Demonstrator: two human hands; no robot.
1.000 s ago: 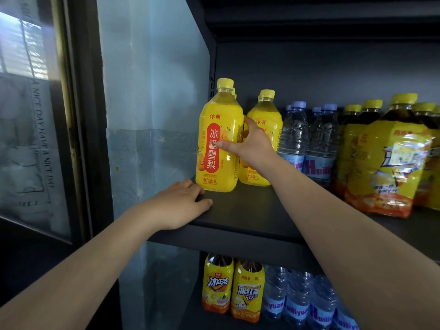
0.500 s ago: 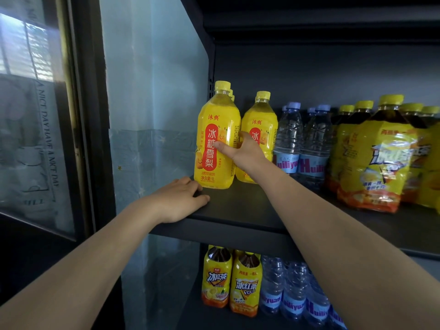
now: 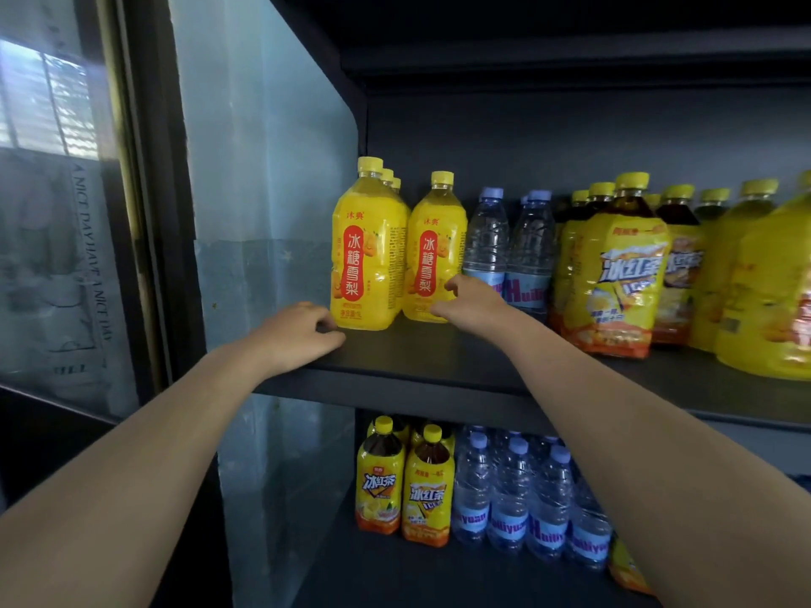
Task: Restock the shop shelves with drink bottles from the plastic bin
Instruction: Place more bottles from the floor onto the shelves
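Note:
Two yellow pear-drink bottles stand side by side at the left end of the dark upper shelf [image 3: 421,357]: the left bottle [image 3: 368,256] and the right bottle [image 3: 432,252], with more yellow caps behind them. My right hand [image 3: 469,300] is at the lower right of the right bottle, with loosely bent fingers touching its label and wrapped round nothing. My left hand [image 3: 298,331] rests on the shelf's front left corner, its fingertips by the base of the left bottle. The plastic bin is out of view.
Water bottles [image 3: 504,247] stand right of the pear drinks, then iced-tea bottles [image 3: 614,265] and more yellow bottles. The lower shelf holds iced-tea bottles [image 3: 403,480] and water bottles [image 3: 513,489]. A pale side panel [image 3: 263,190] closes the left; a glass door [image 3: 57,212] is beyond.
My right hand has let go of the left pear-drink bottle and moved right and down to the second bottle's base. The left hand has stayed on the shelf edge.

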